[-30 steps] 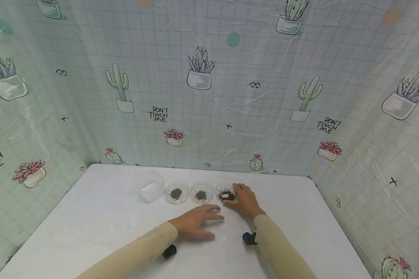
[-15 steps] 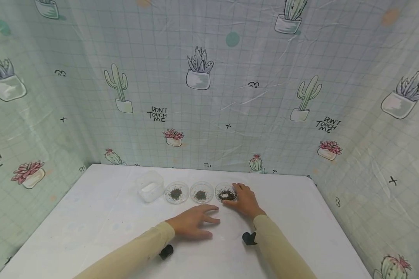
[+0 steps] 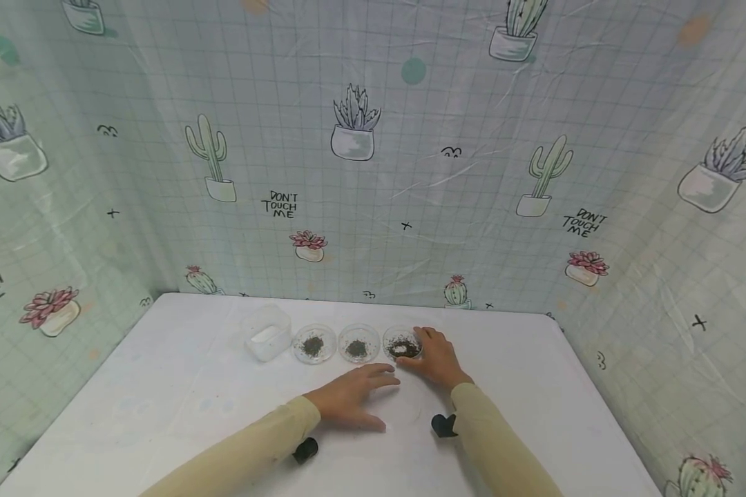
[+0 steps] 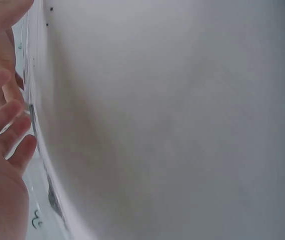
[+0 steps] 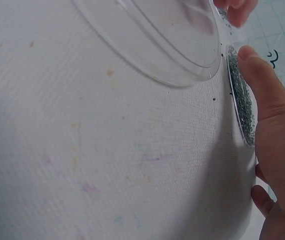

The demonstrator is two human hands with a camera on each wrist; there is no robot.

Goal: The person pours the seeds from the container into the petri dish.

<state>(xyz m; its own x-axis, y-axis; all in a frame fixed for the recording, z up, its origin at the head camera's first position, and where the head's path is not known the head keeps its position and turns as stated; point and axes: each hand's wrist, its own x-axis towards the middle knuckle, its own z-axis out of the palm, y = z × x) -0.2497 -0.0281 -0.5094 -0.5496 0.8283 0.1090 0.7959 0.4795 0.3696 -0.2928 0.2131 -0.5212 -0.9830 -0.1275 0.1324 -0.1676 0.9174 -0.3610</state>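
Observation:
My left hand (image 3: 348,395), thumb and fingers spread wide, holds a clear petri dish lid (image 5: 182,71) by its edge. In the head view the lid is so transparent that it barely shows. Its edge runs past the fingertips (image 4: 26,145) in the left wrist view. Further right, my right hand (image 3: 438,360) grips the right-hand petri dish (image 3: 393,333) between thumb and fingers, its side partly hidden. Dark grains lie inside that dish around a whitish patch. The right thumb (image 5: 250,57) is right at the dish's wall in the right wrist view.
Left of the gripped dish, two more petri dishes with dark grains, a middle one (image 3: 348,335) and a left one (image 3: 301,333), stand in a row. A clear plastic tub (image 3: 249,324) is beyond them. A cactus-print curtain (image 3: 379,193) encloses the white table (image 3: 497,345).
My left hand draws slightly left, then comes back right, its thumb lower and wider. The clear lid beside it turns fainter in the head view. My right hand and the dishes stay put.

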